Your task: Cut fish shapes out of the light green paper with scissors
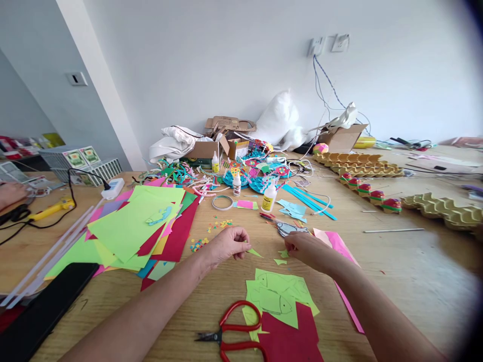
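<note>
My left hand (236, 242) is closed in a pinch on a thin green paper scrap (255, 253). Across from it, my right hand (304, 246) has its fingers pressed together at the tabletop, on another green paper scrap (283, 254). A small loose green offcut (279, 262) lies between the hands. Below them are green paper sheets (279, 296) with fish drawn in pencil, partly over red paper (290, 337). Red-handled scissors (230, 332) lie with blades apart near the front edge. A grey-blue paper fish (292, 229) sits just beyond my right hand.
Stacked coloured paper (128, 226) and a black phone-like slab (49, 311) lie at left. Glue bottles (269, 196), a tape roll (222, 202) and paper confetti (198, 245) stand or lie ahead. Egg-carton strips (441, 211) are at right. Another person's hand (13, 193) shows at far left.
</note>
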A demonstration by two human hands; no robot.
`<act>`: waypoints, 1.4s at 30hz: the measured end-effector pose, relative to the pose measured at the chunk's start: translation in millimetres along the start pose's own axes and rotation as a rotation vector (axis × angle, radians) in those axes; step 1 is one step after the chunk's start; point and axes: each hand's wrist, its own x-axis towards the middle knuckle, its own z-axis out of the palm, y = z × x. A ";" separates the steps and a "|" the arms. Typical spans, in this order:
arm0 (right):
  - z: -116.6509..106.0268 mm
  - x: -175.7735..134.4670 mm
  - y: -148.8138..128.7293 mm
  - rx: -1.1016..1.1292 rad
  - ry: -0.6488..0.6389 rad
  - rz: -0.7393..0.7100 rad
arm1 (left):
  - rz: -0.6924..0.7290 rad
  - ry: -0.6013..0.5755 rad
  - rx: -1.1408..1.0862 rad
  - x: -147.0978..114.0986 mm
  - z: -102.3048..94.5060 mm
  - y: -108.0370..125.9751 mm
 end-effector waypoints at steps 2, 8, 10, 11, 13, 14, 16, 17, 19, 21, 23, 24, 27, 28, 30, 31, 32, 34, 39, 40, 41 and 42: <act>-0.6 -0.5 1.2 0.010 0.006 0.002 | -0.001 0.007 -0.007 0.3 -0.9 -0.9; -3.1 0.6 1.5 0.043 0.012 -0.025 | -0.005 0.000 -0.057 1.2 -1.2 -2.2; -2.0 0.8 2.0 0.067 0.024 -0.012 | -0.010 -0.002 -0.071 1.6 -0.5 -2.5; -1.3 0.5 2.6 0.084 0.033 -0.002 | -0.011 0.001 -0.077 1.7 -0.2 -2.6; -0.3 -0.7 4.9 0.128 0.059 0.016 | -0.010 0.010 -0.086 2.0 0.1 -2.7; -0.2 -1.5 6.4 0.158 0.076 0.021 | -0.009 0.015 -0.089 2.1 0.1 -2.7; -1.2 -2.8 10.0 0.234 0.120 0.026 | -0.006 0.028 -0.093 2.3 0.2 -2.6; -2.2 -3.2 11.7 0.279 0.146 0.030 | -0.004 0.035 -0.096 2.5 0.2 -2.6; -5.2 -3.6 13.7 0.383 0.195 0.034 | 0.001 0.051 -0.102 3.0 0.3 -2.8; -8.8 -4.1 12.7 0.502 0.225 0.020 | 0.003 0.066 -0.109 3.8 0.7 -3.1; -12.2 -5.1 7.2 0.619 0.239 -0.012 | 0.003 0.076 -0.115 4.6 1.5 -3.3; -13.4 -5.8 2.6 0.670 0.245 -0.031 | 0.004 0.079 -0.118 5.0 2.2 -3.3; -13.0 -8.0 -18.2 0.777 0.257 -0.089 | 0.005 0.081 -0.129 5.7 5.2 -2.8; -11.5 -8.4 -26.6 0.793 0.252 -0.107 | 0.005 0.079 -0.133 5.8 6.5 -2.5; -7.1 -8.7 -43.2 0.796 0.239 -0.132 | 0.006 0.073 -0.140 5.5 8.9 -1.7; -4.7 -8.6 -50.5 0.784 0.244 -0.135 | 0.007 0.070 -0.142 5.1 10.0 -1.2; -2.3 -8.3 -56.6 0.766 0.252 -0.136 | 0.008 0.068 -0.143 4.5 10.9 -0.7; 1.6 -7.7 -64.5 0.725 0.287 -0.126 | 0.012 0.064 -0.142 3.1 12.0 -0.1; 7.4 -6.5 -67.1 0.630 0.359 -0.085 | 0.031 0.035 -0.159 -0.4 11.9 -0.8; 8.0 -6.4 -67.2 0.613 0.365 -0.082 | 0.040 0.027 -0.167 -1.0 12.0 -1.1; 8.5 -6.4 -67.5 0.597 0.368 -0.081 | 0.051 0.018 -0.174 -1.4 12.3 -1.2; 8.8 -6.5 -67.9 0.582 0.369 -0.081 | 0.064 0.012 -0.176 -1.7 13.0 -1.1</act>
